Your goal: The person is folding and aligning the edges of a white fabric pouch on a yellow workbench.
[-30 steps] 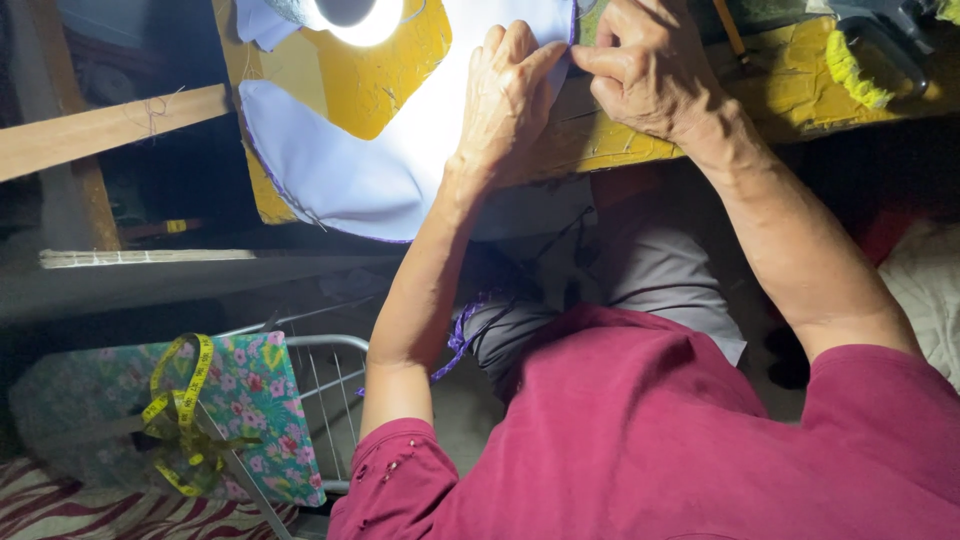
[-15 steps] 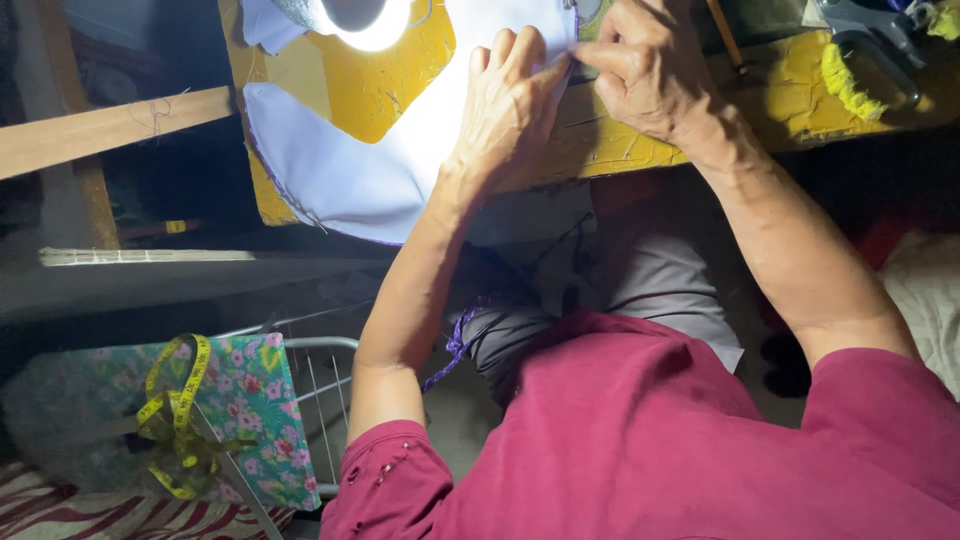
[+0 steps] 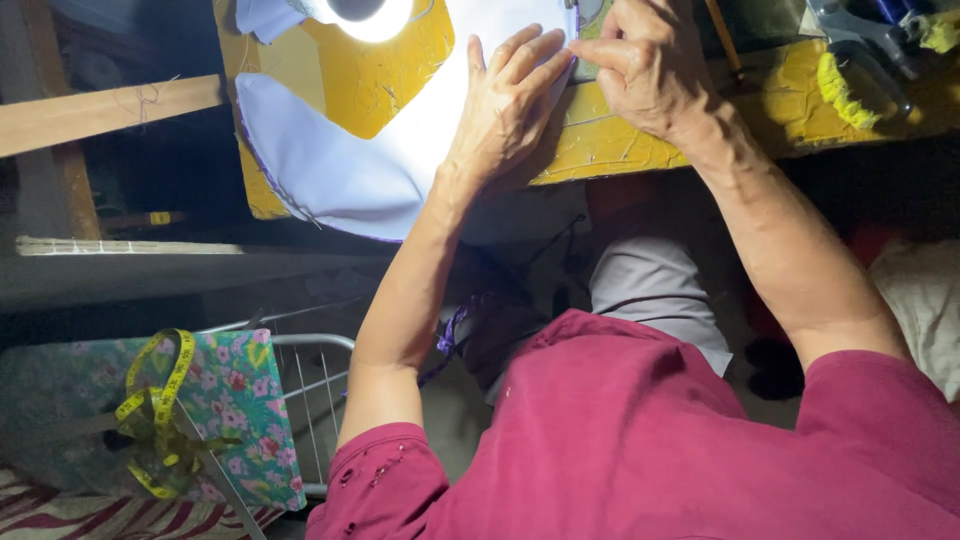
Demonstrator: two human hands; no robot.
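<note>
The left hand [image 3: 505, 95] lies flat, fingers spread, on the pale lilac fabric [image 3: 340, 170], which drapes off the yellow bench [image 3: 640, 140] toward 7 o'clock. At 2 o'clock from it, the right hand [image 3: 650, 65] has its grip pinched narrow on the fabric's edge. To do this well, I judge the flat palm should hold the cloth taut while the pinch guides the edge evenly. A yellow tape measure [image 3: 155, 410] hangs at 8 o'clock.

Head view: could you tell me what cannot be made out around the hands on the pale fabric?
- Right hand: curled fingers hide anything pinched.
- Pale fabric: top cut off by the frame edge, centre washed out by lamp glare.
- Left hand: covers the fabric beneath.
</note>
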